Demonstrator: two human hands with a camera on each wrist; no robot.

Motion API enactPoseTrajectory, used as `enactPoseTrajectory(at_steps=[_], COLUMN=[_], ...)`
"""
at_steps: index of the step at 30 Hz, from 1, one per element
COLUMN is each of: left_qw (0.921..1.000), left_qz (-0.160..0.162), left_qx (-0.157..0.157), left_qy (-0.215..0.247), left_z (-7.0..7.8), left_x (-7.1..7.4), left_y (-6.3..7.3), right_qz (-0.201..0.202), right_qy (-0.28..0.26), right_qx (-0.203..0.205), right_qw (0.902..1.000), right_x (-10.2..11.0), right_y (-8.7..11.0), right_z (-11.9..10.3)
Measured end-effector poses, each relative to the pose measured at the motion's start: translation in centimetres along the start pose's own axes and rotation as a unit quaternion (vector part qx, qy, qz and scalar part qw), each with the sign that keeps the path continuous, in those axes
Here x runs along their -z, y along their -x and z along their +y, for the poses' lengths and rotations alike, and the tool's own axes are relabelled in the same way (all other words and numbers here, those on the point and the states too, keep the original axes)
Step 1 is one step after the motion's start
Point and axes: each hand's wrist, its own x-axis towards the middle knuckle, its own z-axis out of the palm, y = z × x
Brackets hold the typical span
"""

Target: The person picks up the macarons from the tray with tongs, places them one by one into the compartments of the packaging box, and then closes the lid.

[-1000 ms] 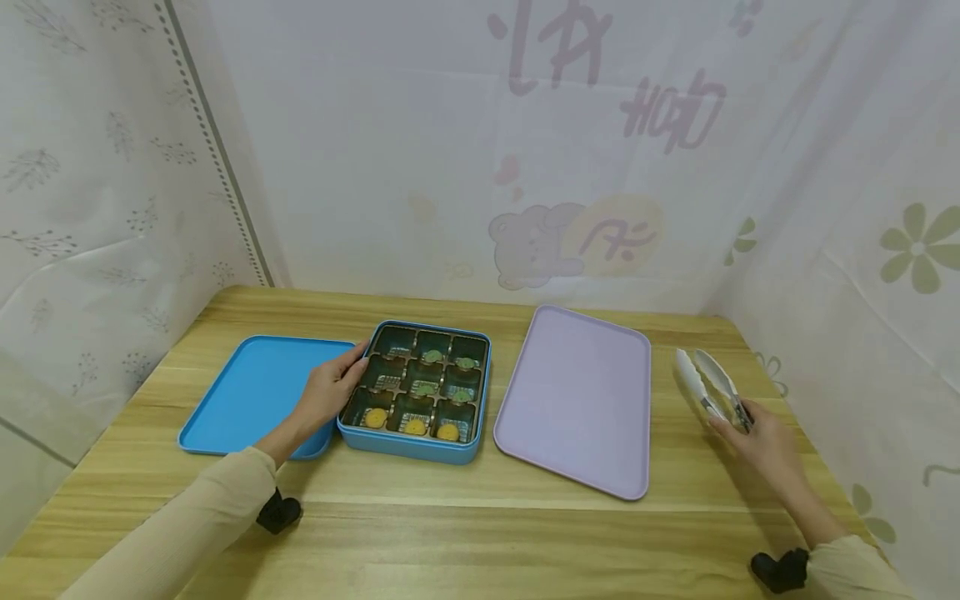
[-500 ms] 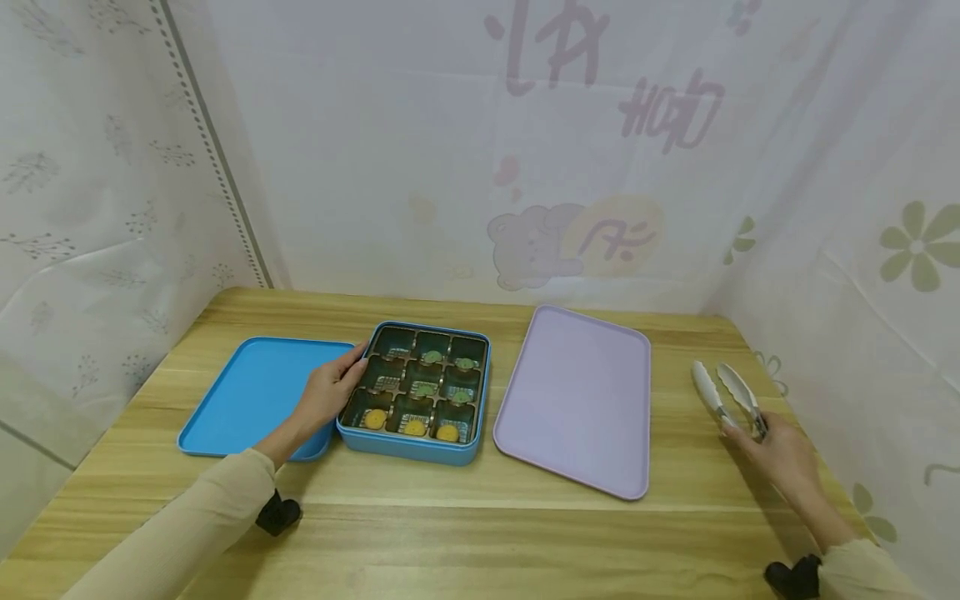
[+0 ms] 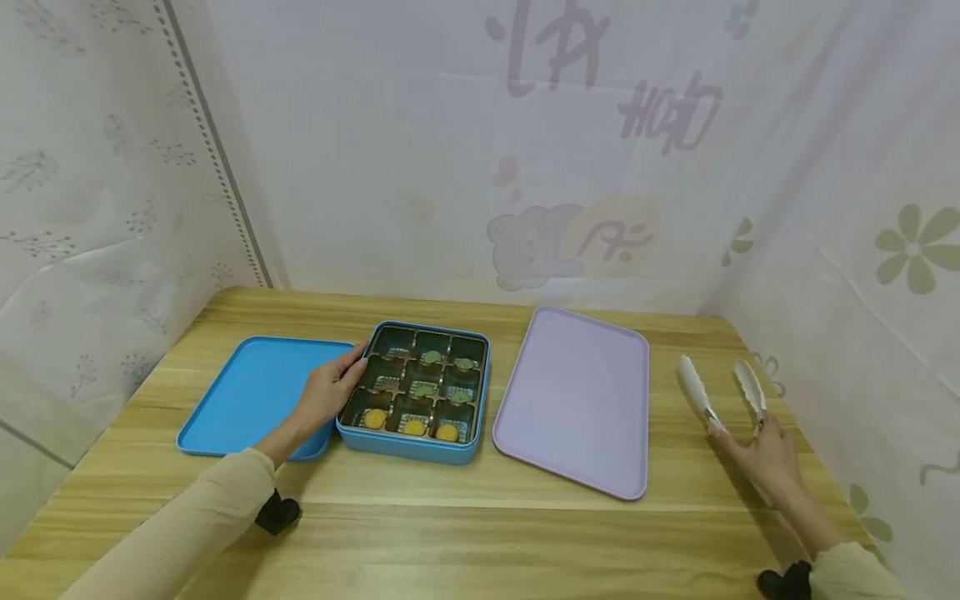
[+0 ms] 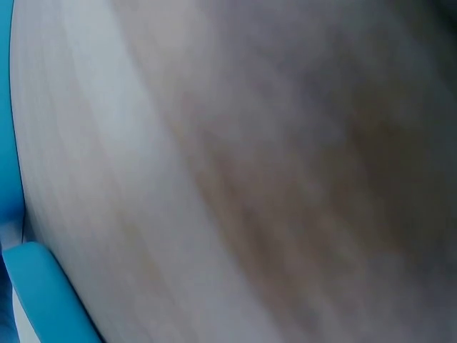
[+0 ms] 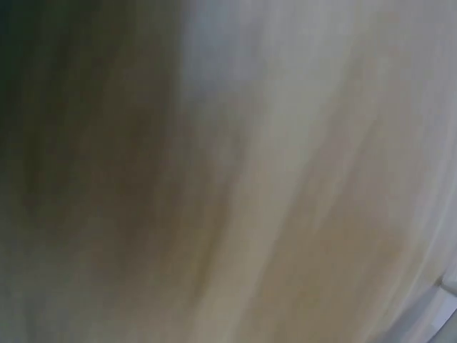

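Observation:
My left hand grips the left side of a square blue box, its fingers at the rim. Inside sits a dark divided insert. Each front compartment holds a round yellow cookie-like piece; green pieces lie in several compartments behind. Over the table's right side, my right hand holds metal tongs with pale scalloped tips, their arms spread wide and nothing between them. In the left wrist view, blue edges show at the left. The right wrist view is mostly blurred wood.
A blue tray lies left of the box, partly behind my left forearm. A lilac tray lies between the box and the tongs. Patterned cloth hangs around the wooden table.
The tongs' arms have spread further apart. My right hand shifted right, then slightly back left. My left hand and the box have stayed in place.

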Motion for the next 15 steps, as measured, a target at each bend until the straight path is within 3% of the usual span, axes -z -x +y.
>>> enactPoseTrajectory(at_steps=[10,12,15], left_qw=[1.0,1.0,0.9999], left_qz=[-0.003,-0.004,-0.008], left_qx=[0.005,0.004,0.006], left_qy=[-0.004,-0.008,-0.012], left_z=[0.0,0.0,0.1], left_x=[0.1,0.2,0.2], left_y=[0.1,0.2,0.1], right_qz=[-0.013,0.021,0.091], right_qy=[-0.056,-0.065,-0.137], right_qx=[-0.071,-0.075,-0.069], right_qw=[0.9958,0.9948,0.984], right_x=[-0.2,-0.2,0.0], right_y=[0.2,0.3,0.6], right_z=[-1.0,-1.6,-3.2])
